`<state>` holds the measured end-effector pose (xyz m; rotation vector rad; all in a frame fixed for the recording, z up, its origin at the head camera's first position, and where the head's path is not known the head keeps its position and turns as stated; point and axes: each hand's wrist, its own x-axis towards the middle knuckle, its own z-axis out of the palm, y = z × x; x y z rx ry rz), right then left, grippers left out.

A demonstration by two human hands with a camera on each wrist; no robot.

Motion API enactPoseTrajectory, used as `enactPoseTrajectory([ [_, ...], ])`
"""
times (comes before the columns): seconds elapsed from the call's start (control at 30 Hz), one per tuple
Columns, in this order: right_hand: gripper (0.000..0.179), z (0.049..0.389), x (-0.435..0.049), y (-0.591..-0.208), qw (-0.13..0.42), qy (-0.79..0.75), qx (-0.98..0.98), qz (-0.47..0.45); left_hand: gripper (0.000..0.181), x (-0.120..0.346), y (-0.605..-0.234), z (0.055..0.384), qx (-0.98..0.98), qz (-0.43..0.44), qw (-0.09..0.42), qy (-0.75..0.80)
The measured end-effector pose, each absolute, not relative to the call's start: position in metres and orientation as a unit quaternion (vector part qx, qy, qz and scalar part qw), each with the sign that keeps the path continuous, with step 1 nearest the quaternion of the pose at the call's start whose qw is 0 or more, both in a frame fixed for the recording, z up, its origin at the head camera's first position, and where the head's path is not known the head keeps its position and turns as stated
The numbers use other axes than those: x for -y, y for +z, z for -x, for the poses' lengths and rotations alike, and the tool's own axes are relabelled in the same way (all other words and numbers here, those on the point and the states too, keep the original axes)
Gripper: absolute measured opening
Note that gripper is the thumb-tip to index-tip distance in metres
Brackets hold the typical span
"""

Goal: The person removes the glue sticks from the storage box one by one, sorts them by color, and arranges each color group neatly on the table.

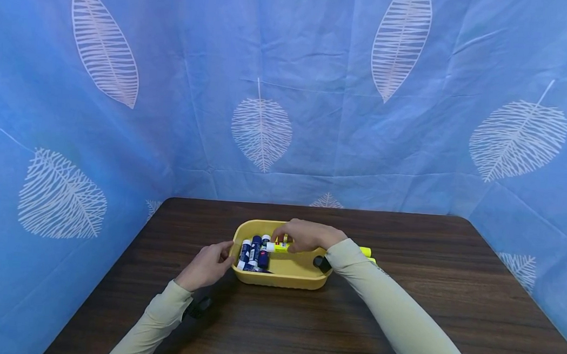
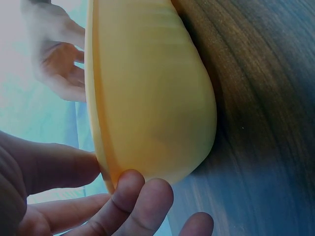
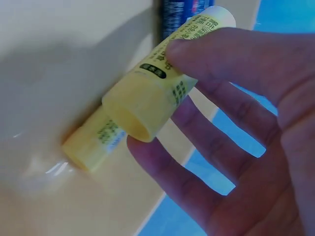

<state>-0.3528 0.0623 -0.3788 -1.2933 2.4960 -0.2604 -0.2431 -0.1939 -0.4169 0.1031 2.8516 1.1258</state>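
My left hand (image 1: 208,264) pinches the left end of a yellow plastic bin (image 1: 289,281); in the left wrist view the thumb lies at the rim and the fingertips against the outer wall. Over the bin, my right hand (image 1: 306,234) holds a yellow glue stick (image 3: 157,73) between thumb and fingers, tilted. Below it, a second yellow glue stick (image 3: 96,140) lies on the bin's floor, partly covered by the held one. Several dark blue glue sticks with white ends, one of them this blue glue stick (image 1: 254,250), are grouped at the bin's left side.
The bin stands on a dark wooden table (image 1: 406,238). Past my right wrist, yellow stick ends (image 1: 365,252) show, mostly hidden by the sleeve. A blue curtain (image 1: 310,135) with white leaf prints hangs behind and beside the table.
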Motion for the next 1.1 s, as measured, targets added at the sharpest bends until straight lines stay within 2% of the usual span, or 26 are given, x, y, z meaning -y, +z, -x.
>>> enactPoseTrajectory([
  [0.33, 0.042, 0.337, -0.071, -0.361, 0.132, -0.13, -0.863, 0.471, 0.049, 0.196, -0.419, 0.245, -0.926, -0.048, 0.035, 0.372],
  [0.63, 0.037, 0.319, -0.091, -0.347, 0.082, -0.154, -0.866, 0.469, 0.049, 0.196, -0.419, 0.245, -0.928, -0.044, 0.034, 0.369],
  [1.1, 0.036, 0.295, -0.136, -0.346, 0.018, -0.162, -0.878, 0.449, 0.05, 0.196, -0.42, 0.244, -0.928, -0.048, 0.032, 0.369],
])
